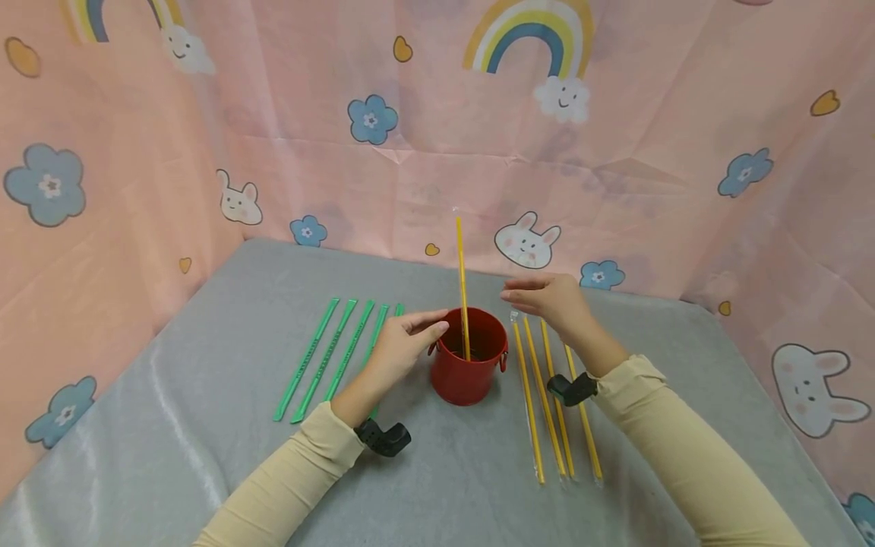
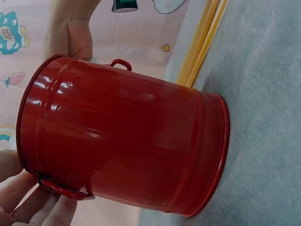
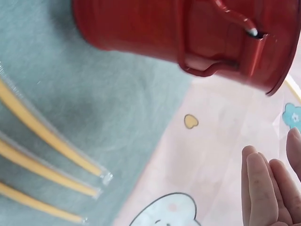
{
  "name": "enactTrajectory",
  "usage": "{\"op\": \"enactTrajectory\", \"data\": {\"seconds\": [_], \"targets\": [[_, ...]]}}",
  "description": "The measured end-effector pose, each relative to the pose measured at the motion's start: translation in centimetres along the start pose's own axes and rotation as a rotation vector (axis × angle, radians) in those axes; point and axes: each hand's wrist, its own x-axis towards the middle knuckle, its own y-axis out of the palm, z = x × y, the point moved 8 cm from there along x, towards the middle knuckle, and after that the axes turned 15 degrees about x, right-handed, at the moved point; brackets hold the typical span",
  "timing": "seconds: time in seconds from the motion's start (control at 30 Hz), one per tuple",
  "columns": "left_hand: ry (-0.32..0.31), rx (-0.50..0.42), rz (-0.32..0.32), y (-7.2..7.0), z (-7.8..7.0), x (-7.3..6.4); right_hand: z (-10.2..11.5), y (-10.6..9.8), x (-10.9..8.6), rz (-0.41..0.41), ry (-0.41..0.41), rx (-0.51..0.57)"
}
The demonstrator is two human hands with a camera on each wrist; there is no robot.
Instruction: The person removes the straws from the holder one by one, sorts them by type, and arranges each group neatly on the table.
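Observation:
A small red metal bucket point(image 1: 462, 380) stands upright on the table, with a small handle on each side. One yellow straw point(image 1: 462, 266) in a clear wrapper leans upright inside it and rises well above the rim. My left hand point(image 1: 399, 346) holds the bucket's left rim between thumb and fingers; in the left wrist view its fingers point(image 2: 28, 200) lie beside the handle. To the right of the bucket, my right hand point(image 1: 552, 298) hovers with fingers extended and nothing between them, over the top ends of several wrapped yellow straws point(image 1: 547, 395) lying side by side.
Several green paper-wrapped straws point(image 1: 328, 357) lie in a slanted row left of the bucket, the rightmost partly hidden by my left arm. A grey cloth point(image 1: 225, 334) covers the table. Pink printed curtains point(image 1: 287, 114) enclose the back and sides.

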Motion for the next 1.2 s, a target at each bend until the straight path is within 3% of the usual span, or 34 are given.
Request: {"op": "enactTrajectory", "data": {"seconds": [0.6,1.2], "targets": [[0.017,0.003,0.004,-0.1,-0.1,0.0,1.1,4.1,1.1,0.063,-0.033,0.067],[0.039,0.009,0.007,0.0,-0.3,0.0,1.0,5.7,1.9,0.052,-0.006,0.121]]}}
